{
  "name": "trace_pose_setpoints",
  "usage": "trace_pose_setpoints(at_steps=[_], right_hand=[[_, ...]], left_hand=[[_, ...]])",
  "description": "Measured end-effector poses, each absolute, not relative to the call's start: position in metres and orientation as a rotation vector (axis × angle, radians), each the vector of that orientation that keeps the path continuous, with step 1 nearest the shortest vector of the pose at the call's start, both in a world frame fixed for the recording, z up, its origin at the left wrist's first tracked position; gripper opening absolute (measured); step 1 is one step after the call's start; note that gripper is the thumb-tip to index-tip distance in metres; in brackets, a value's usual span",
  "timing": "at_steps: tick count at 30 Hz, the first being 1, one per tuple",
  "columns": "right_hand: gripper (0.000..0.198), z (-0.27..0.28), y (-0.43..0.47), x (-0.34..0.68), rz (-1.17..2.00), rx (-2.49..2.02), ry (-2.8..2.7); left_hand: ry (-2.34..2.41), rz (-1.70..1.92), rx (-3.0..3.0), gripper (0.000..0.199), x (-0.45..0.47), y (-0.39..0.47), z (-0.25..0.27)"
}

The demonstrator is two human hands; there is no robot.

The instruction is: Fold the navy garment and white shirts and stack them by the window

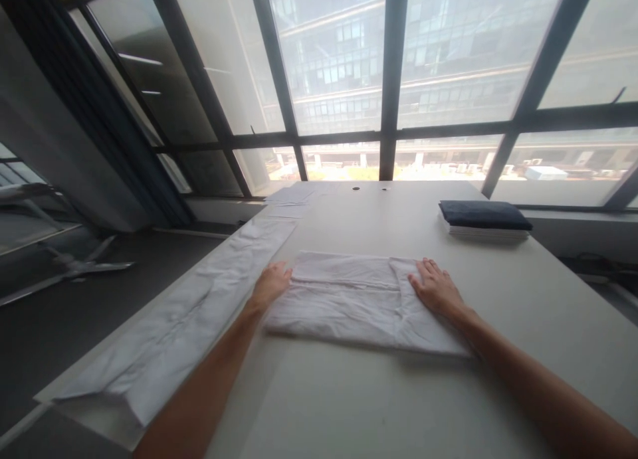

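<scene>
A white cloth (343, 309), folded into a wide rectangle with light creases, lies flat in front of me. Its right end carries a folded-over flap. My left hand (272, 285) rests at the cloth's left edge, fingers stretched toward it and touching it. On the flap at the right end lies my right hand (437, 286), palm down with the fingers apart. Neither hand lifts the cloth. To the left, a second white cloth (199, 306) is spread in a long wrinkled strip along the table's left edge, partly behind my left forearm.
The white table (359, 392) reaches to the windows. A neat stack, dark blue cloth (483, 214) on top of white layers (488, 233), stands at the far right. Flat white sheets (289, 198) lie at the far left. A metal-legged chair or stand (84, 263) is on the floor.
</scene>
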State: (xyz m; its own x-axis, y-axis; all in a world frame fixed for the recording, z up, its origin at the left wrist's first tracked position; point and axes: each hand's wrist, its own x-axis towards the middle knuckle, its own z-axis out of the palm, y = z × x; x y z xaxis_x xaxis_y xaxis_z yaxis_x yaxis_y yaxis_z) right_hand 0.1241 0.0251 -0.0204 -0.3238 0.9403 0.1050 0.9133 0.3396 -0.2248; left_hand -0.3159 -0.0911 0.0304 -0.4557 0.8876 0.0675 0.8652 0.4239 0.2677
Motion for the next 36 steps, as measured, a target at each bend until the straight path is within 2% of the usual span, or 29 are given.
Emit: trace_pose_setpoints(at_steps=[7, 12, 17, 25, 29, 33, 36], right_hand=[[0.067, -0.022, 0.026, 0.125, 0.154, -1.660, -2.389], [0.067, -0.020, 0.024, 0.125, 0.141, -1.669, -2.385], [0.068, -0.019, 0.023, 0.125, 0.169, -1.676, -2.376], [0.067, -0.018, 0.022, 0.124, 0.169, -1.672, -2.376], [0.067, -0.017, 0.022, 0.124, 0.169, -1.675, -2.374], [0.067, -0.017, 0.022, 0.123, 0.169, -1.657, -2.363], [0.067, -0.019, 0.023, 0.123, 0.170, -1.649, -2.361]], left_hand=[[2.518, 0.450, 1.438, 0.024, -0.324, -0.100, 0.042], [2.448, 0.566, 1.406, 0.018, -0.317, -0.099, 0.043], [2.319, 0.640, 1.411, 0.022, -0.310, -0.101, 0.043], [2.261, 0.818, 1.221, 0.041, -0.310, -0.106, 0.050], [2.062, 0.835, 1.052, 0.049, -0.312, -0.106, 0.053], [1.829, 0.952, 0.922, 0.045, -0.307, -0.101, 0.048], [1.917, 1.032, 0.954, 0.040, -0.301, -0.096, 0.045]])
